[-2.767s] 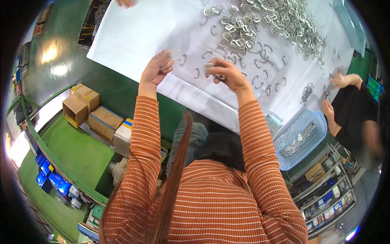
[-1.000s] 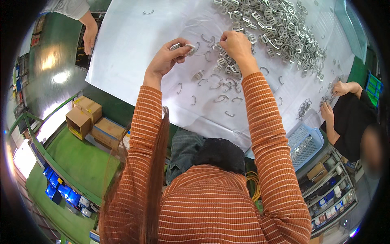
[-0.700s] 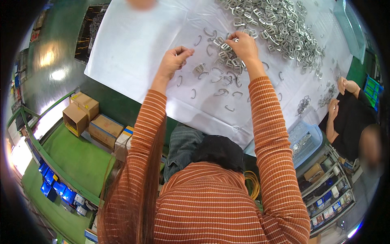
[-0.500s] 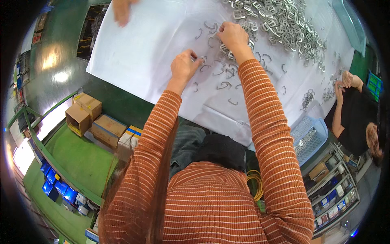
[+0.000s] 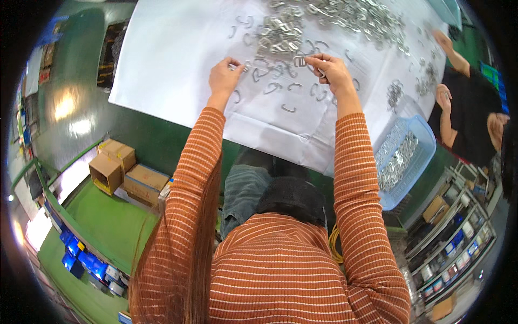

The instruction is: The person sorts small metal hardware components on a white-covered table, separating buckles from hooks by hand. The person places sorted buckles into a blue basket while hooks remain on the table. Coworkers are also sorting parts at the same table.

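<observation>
Pinching a small metal buckle (image 5: 299,60) between thumb and fingertips, the right hand (image 5: 333,72) is raised just over the white sheet (image 5: 178,65) that covers the worktop (image 5: 140,143). The left hand (image 5: 224,77) has its fingers curled together on a smaller metal piece (image 5: 241,67) at its fingertips; the piece is too small to tell its shape. Both hands sit close together near the middle of the sheet, with loose curved metal clips (image 5: 280,86) scattered on the paper between and just below them. Just beyond the hands lies a dense cluster of buckles (image 5: 278,35), and a larger heap of metal parts (image 5: 356,16) spreads along the far edge. Both forearms wear orange striped sleeves (image 5: 350,162). At the right edge of the worktop a blue plastic basket (image 5: 418,156) holds more metal pieces. Farther right, another person in a black top (image 5: 475,108) has both hands near a small pile of parts (image 5: 396,94). Cardboard boxes (image 5: 121,170) stand on the green floor (image 5: 118,227) to the left.
</observation>
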A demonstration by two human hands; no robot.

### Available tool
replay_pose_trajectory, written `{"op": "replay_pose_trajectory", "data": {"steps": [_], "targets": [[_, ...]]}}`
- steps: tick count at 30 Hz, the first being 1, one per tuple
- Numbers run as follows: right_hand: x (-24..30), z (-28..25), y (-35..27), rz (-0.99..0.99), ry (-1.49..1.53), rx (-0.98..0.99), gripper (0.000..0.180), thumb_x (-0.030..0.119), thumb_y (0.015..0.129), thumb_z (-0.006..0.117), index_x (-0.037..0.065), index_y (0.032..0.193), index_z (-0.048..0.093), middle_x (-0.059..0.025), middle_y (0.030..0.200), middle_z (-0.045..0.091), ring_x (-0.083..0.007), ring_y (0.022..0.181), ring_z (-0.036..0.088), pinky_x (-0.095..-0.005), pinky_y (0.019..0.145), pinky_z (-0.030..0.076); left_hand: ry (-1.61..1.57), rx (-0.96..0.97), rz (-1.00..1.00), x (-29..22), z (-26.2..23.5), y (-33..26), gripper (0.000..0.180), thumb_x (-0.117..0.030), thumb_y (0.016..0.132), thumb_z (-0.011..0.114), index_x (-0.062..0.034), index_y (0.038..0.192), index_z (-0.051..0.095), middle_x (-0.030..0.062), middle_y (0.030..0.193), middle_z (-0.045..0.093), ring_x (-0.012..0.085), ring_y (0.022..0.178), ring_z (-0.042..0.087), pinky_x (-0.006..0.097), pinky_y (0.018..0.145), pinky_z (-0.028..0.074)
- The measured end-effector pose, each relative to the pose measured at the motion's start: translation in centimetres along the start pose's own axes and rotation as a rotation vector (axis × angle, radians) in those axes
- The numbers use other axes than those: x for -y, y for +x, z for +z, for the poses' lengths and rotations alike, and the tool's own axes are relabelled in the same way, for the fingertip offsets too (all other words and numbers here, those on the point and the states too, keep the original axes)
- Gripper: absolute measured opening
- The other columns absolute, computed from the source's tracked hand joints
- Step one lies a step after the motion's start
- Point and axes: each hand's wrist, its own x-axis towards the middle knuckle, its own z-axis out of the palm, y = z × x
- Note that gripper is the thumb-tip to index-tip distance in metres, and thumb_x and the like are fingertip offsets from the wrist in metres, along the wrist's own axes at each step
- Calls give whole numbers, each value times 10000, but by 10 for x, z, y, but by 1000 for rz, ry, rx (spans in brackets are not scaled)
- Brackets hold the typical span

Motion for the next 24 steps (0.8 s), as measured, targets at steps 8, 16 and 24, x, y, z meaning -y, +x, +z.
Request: {"op": "replay_pose_trajectory", "data": {"steps": [8,16,24], "targets": [[-63,-83,-88,-28,234,-192,211,142,762,685,-4,906,633,40,594,469,-39,498,385,-185,416,254,-136,-360,9,-24,20,-22,327,-315,706,680,-59,904,634,127,808,647,269,770,613,367,710,462],[-117,-89,-95,-351,-149,-526,238,233,709,709,20,815,698,-41,692,650,-97,640,545,-247,632,426,193,-114,-45,1,22,-7,350,-349,698,691,-106,944,643,149,847,655,297,820,619,384,725,470],[-130,-103,-70,-153,-511,-743,332,294,727,689,124,998,600,-80,746,640,-258,750,624,-370,685,466,-918,412,-497,-21,10,-6,193,-162,745,678,-67,880,579,-70,602,373,17,449,287,174,379,182]]}}
